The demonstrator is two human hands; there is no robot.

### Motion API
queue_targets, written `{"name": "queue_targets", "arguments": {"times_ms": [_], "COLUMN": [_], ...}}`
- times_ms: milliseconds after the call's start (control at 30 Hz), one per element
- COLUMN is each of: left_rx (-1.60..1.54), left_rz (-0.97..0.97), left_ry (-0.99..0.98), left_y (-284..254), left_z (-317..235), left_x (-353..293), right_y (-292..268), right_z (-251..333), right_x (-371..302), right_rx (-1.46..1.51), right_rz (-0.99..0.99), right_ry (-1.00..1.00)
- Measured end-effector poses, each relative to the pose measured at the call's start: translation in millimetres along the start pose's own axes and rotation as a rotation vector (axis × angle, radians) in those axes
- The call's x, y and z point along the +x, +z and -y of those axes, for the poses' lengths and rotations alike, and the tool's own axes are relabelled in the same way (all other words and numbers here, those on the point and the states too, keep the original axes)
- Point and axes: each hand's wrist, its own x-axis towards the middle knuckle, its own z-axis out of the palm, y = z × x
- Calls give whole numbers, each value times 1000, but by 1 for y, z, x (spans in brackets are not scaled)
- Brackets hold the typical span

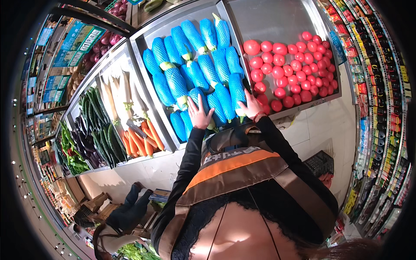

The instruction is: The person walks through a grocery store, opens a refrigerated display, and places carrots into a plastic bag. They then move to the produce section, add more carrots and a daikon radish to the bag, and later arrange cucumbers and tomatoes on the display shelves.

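Observation:
Rows of long, pale-green-ended vegetables in blue foam net sleeves [197, 76] fill the metal bin [139, 41] in front of me. My left hand [200, 114] lies open over the near row, fingers spread against a blue-sleeved vegetable [195, 94]. To its right, my right hand [250, 107] is also open, its fingers apart at the lower end of another sleeved vegetable [236, 86], close to the tomatoes. Neither hand is gripping anything. Red tomatoes [296, 65] lie loose in the adjoining bin on the right.
Left of the sleeved vegetables lie carrots [143, 139], white radishes [121, 93], dark green cucumbers [106, 145] and eggplants [83, 143]. Packed shelves [377, 86] line the right side. A person [123, 221] is at the lower left. A black crate [320, 164] stands on the floor.

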Motion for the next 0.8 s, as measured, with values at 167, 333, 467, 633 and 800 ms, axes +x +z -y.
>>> {"name": "queue_targets", "arguments": {"times_ms": [167, 333, 467, 633, 800], "left_rx": [15, 38, 20, 68, 84], "left_rz": [-55, -33, -21, -29, -145], "left_ry": [-34, -31, 16, -25, -103], "left_y": [8, 14, 14, 14, 16], "left_z": [1, 3, 7, -5, -78], "left_x": [-6, -4, -4, -4, -15], "right_y": [2, -6, -33, -46, -30], "right_z": [-12, -16, -27, -59, -105], "right_x": [-20, -64, -97, -102, -68], "right_rx": [-74, -125, 24, -155, -608], "right_rz": [188, -46, -490, 9, -101], "right_ry": [156, 98, 286, 353, -219]}}
